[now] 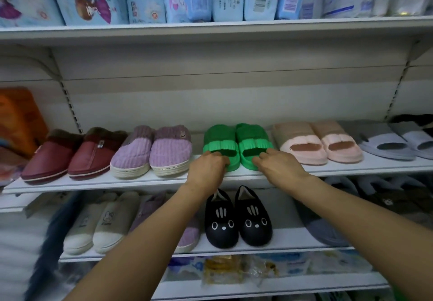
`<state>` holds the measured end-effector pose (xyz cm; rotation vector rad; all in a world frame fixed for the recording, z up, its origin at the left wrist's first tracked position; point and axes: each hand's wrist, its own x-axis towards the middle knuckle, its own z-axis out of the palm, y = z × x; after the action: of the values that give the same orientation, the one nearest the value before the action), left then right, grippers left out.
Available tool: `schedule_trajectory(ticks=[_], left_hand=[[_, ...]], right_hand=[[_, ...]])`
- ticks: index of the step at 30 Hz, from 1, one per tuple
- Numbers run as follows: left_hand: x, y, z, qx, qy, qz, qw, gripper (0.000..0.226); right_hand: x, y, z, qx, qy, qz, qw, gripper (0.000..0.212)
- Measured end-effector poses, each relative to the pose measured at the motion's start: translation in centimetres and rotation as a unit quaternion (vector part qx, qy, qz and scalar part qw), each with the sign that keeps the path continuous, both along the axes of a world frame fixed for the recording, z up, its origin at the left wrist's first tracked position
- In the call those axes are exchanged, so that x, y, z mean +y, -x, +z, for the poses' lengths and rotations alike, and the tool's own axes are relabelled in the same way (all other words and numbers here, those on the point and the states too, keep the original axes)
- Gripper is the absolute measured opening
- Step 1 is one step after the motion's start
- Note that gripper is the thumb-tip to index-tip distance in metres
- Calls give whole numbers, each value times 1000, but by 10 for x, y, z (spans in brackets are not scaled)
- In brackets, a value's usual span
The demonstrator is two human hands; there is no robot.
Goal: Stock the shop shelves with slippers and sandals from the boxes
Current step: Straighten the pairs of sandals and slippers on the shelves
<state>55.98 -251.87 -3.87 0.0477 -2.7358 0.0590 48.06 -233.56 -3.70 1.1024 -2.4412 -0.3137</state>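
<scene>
The green sandals [236, 146], chunky and glossy, stood paired on the middle shelf [140, 181]. The left hand [206, 167] and right hand [277, 166] each gripped one toe, between purple slippers [152, 150] and pink sandals [318, 142].

Sandals [237, 146] on shelf [140, 182], between slipper pairs.

single head cam, wide-angle, faces the shelving head-on and close, tilted slightly down; middle shelf [234, 179] sits mid-frame at arm's reach, both forearms enter from the bottom edge, no second view
</scene>
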Motion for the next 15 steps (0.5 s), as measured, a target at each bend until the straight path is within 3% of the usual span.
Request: schedule_trajectory(ticks=[4, 10, 15], left_hand=[[-4, -6, -3, -10, -22, -17, 1000, 34], [-25, -58, -12, 87, -60, -51, 993, 37], [-89, -106, -17, 144, -69, 23, 987, 38]], right_hand=[[3, -2, -3, 21, 21, 0, 1000, 32], [-15, -26, -5, 15, 95, 38, 995, 47], [-61, -55, 0, -29, 105, 100, 989, 46]])
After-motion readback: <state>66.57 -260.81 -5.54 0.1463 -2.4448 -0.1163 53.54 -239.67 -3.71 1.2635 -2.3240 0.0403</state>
